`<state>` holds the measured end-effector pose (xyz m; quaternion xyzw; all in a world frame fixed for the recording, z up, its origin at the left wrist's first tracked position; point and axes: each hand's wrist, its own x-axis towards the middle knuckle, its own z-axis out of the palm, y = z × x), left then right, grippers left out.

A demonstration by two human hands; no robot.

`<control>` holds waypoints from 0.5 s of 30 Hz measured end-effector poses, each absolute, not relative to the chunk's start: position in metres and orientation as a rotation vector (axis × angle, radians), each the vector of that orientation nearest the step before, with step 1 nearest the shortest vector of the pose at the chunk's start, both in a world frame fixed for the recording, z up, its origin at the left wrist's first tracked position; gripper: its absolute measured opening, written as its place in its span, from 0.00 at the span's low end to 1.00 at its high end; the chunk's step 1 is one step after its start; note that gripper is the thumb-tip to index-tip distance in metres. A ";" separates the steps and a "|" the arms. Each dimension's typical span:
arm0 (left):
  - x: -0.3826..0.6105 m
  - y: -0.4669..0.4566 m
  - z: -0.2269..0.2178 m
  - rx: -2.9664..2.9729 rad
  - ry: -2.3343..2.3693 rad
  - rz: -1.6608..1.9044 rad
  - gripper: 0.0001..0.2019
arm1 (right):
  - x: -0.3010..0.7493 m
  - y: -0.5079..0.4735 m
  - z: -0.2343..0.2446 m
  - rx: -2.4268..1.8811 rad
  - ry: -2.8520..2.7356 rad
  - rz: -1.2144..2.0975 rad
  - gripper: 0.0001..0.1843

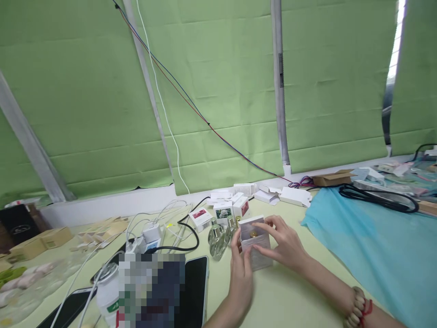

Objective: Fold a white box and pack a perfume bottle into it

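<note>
With both my left hand (241, 269) and right hand (285, 246) clamped on the small white box (254, 248), I judged its bottle, apparently half-seated, could tip toward the glass bottles (218, 239) just left of the box.

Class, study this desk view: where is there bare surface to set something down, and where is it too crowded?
Bare table lies near the front edge, between the right hand holding the small box and the blue cloth. The cloth itself is mostly bare below the black cable. It is crowded behind the box with glass bottles and white cartons, and left with phones and chargers.
</note>
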<state>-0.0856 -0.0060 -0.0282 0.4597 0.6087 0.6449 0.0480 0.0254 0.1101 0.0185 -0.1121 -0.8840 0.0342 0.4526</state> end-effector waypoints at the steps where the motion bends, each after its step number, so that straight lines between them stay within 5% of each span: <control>1: -0.084 -0.007 -0.028 1.372 1.814 1.982 0.22 | 0.025 0.111 0.015 -0.260 -2.128 0.046 0.21; 9: -0.079 -0.011 -0.020 1.311 1.603 2.058 0.19 | 0.030 0.119 0.012 -0.258 -2.157 0.055 0.32; 15: -0.075 -0.008 -0.019 1.293 1.571 2.110 0.20 | 0.029 0.121 0.003 -0.212 -2.160 0.339 0.27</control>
